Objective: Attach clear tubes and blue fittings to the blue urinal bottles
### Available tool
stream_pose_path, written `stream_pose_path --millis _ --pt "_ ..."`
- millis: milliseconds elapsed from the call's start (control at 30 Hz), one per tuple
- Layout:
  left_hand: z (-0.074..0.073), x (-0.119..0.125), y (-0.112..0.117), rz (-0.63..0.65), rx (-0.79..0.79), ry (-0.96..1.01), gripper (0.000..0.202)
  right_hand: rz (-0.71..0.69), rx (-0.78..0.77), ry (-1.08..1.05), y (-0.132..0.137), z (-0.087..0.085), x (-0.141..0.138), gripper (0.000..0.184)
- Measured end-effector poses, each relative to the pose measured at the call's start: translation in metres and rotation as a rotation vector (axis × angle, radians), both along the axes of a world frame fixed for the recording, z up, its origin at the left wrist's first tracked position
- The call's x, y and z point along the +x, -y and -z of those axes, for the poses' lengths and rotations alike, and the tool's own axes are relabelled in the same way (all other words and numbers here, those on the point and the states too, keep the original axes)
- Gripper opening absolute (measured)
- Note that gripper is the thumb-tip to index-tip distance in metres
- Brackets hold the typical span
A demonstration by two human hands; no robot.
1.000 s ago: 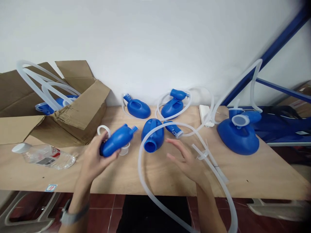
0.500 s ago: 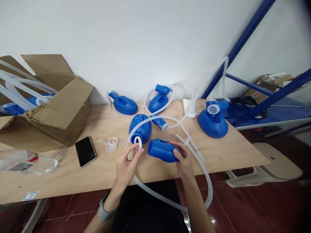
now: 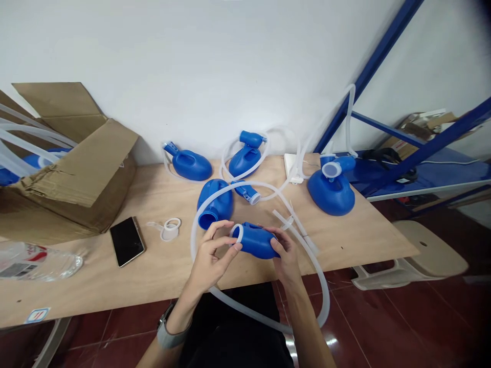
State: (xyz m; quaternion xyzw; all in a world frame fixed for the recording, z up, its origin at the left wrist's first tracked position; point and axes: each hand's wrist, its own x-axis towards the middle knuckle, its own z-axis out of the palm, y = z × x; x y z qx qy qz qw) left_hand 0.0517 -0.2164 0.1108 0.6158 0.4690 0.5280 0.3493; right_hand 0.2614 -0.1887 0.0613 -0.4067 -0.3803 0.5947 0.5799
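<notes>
Ring's moved up: the white ring (image 3: 237,233) now sits at the mouth of the blue urinal bottle (image 3: 255,240), right hand (image 3: 286,255) gripping the bottle over the surface (image 3: 161,271), left hand (image 3: 210,260) pinching the ring, other bottles (image 3: 186,163) lying loose, so plenty left.

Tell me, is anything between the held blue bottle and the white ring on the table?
Yes: the left hand on the blue bottle, then the curved clear tube, come before the white ring.
</notes>
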Motion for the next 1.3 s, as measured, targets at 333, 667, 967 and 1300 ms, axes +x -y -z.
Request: stream_pose_path --millis 333,667,967,1300 --pt "-0.016 -0.016 -0.008 0.163 -0.265 -0.09 0.054 -0.086 -0.141 -0.046 0.007 0.0 -0.004 0.042" --pt "-0.007 -0.016 -0.016 0.249 -0.485 0.034 0.067 -0.051 -0.134 0.096 0.006 -0.012 0.003 0.037" --pt "-0.012 0.015 -0.013 0.09 -0.478 0.201 0.082 0.038 -0.011 0.096 0.027 0.011 -0.024 0.028" --pt "0.017 0.01 -0.014 0.245 -0.556 0.355 0.06 0.052 -0.007 -0.001 0.033 -0.001 -0.018 0.022"
